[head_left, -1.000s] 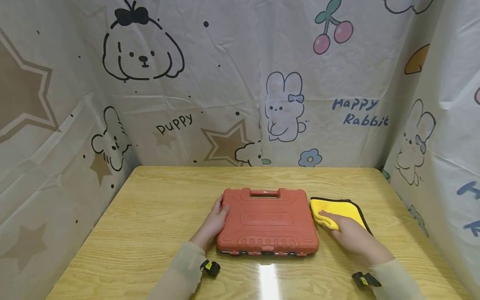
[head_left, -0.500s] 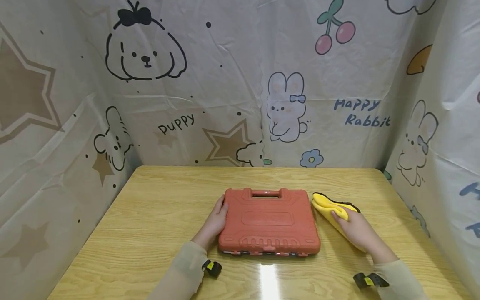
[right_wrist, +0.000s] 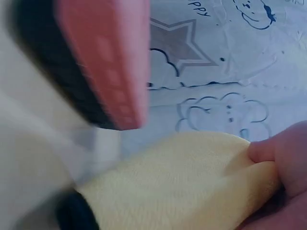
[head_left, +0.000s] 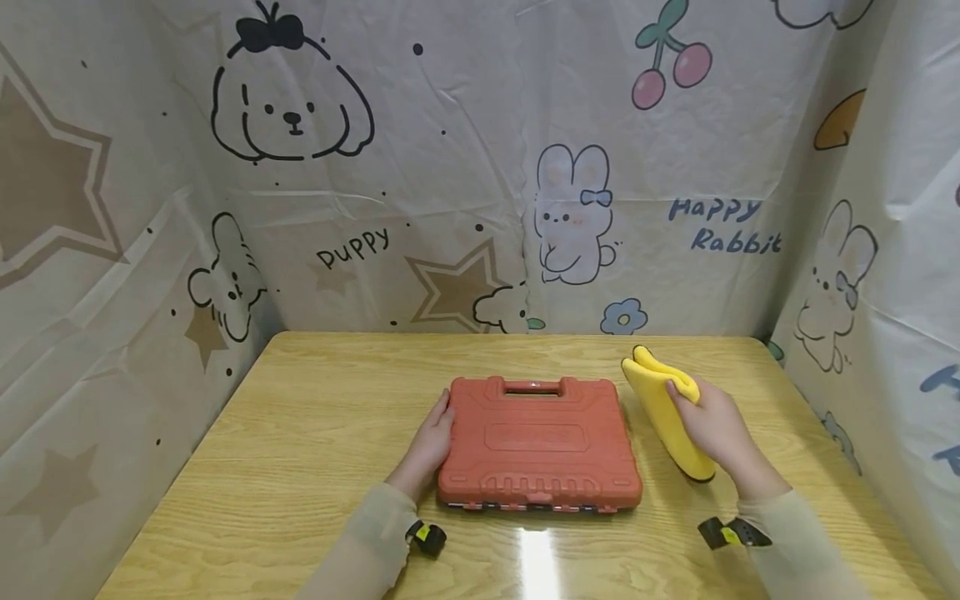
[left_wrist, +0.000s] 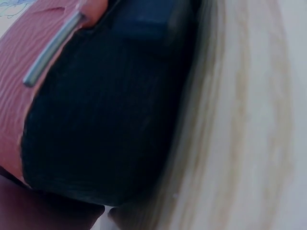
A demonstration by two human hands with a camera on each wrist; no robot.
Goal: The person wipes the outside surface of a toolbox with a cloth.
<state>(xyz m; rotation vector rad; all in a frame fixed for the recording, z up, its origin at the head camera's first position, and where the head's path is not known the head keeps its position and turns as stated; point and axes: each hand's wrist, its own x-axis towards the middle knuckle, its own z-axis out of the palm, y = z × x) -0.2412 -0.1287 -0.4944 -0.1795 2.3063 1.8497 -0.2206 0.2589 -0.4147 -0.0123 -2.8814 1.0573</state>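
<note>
A red plastic carrying case (head_left: 536,442) with a handle cutout lies shut on the table. My left hand (head_left: 429,442) holds its left side, with the thumb at the lid's edge; the fingers are partly hidden. In the left wrist view the case's black lower half (left_wrist: 100,115) and a metal pin (left_wrist: 53,50) show close up. To the right of the case, my right hand (head_left: 712,421) grips a folded yellow cloth (head_left: 663,412) with dark edging, raised and tilted, thumb on the near side. The right wrist view shows the cloth (right_wrist: 182,182) hanging from the fingers (right_wrist: 290,153).
The wood-grain table (head_left: 315,417) is enclosed on three sides by printed fabric walls (head_left: 450,167). Black straps with small cameras sit on both wrists. A light glare lies on the table in front of the case.
My right hand has gathered the cloth, which lay flat on the table, folded it in its grip and lifted it upright. The left hand and the case have stayed in place.
</note>
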